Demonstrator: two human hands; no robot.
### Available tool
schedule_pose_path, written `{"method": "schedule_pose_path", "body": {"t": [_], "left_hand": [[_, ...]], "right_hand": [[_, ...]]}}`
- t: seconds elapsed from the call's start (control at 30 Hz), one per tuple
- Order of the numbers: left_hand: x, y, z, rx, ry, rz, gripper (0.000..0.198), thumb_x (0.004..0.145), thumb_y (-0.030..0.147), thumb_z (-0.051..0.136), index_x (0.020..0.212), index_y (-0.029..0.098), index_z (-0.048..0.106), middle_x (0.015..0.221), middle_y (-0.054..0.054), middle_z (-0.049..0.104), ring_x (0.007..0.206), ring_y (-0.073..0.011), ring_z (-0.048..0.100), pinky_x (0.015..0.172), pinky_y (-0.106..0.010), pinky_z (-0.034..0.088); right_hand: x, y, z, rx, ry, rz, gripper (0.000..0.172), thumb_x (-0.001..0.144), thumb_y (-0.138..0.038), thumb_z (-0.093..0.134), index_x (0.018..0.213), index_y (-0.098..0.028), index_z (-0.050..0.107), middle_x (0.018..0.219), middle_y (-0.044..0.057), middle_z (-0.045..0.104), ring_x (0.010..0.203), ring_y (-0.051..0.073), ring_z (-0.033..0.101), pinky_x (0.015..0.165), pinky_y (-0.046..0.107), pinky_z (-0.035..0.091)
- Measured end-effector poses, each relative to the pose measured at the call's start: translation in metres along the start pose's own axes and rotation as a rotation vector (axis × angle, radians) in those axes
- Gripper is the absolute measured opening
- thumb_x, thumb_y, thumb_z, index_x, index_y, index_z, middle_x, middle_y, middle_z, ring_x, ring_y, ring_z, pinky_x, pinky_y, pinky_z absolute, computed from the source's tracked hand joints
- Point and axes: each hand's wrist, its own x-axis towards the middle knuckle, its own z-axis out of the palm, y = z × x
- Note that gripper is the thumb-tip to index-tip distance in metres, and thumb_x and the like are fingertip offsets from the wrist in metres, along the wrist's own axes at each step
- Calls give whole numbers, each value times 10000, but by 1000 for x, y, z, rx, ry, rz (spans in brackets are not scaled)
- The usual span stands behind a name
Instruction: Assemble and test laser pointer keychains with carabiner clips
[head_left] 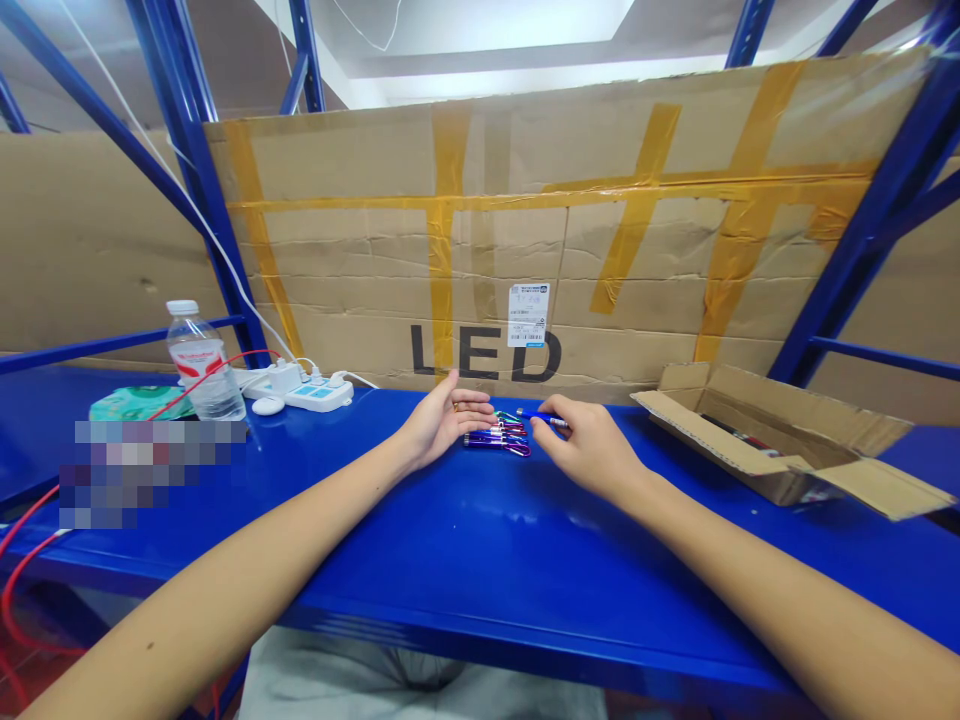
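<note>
My right hand (590, 440) pinches a slim blue metallic stick (541, 418) with a silver end; it looks like a small keychain torch. Just left of it, several similar sticks (496, 440) in purple, red, green and other colours lie side by side on the blue table (480, 550). The nearest is purple and has a clip-like loop at its right end. My left hand (444, 420) is open at the row's left end, fingers stretched to the right and palm turned toward the sticks. Its fingers partly cover the row's far side.
An open cardboard box (720, 440) with dark items inside stands to the right. Leftward are a water bottle (206, 370), a green packet (139, 403) and a white power strip (319, 392) with cables. A tall cardboard panel (360, 270) marked LED closes off the back.
</note>
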Motion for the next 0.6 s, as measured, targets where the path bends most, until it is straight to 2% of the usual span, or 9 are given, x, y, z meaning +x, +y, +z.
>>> {"method": "schedule_pose_path", "body": {"t": [0.37,0.6], "left_hand": [[-1,1,1,0,-2,4,589,972,527,348,915,30,658,878,-205,686,814,-239,692,808,-340,542],[-1,0,1,10,-8,0,602,969,540,346,915,28,658,872,-200,686,822,-241,692,822,-347,534]], "right_hand": [[0,-1,1,-15,-57,-32,197,858,-290,488,725,-180,583,657,37,641,563,149,515,552,269,310],[0,-2,-1,11,-57,2,188,867,-300,488,780,-184,607,676,37,656,580,158,538,557,268,319]]}}
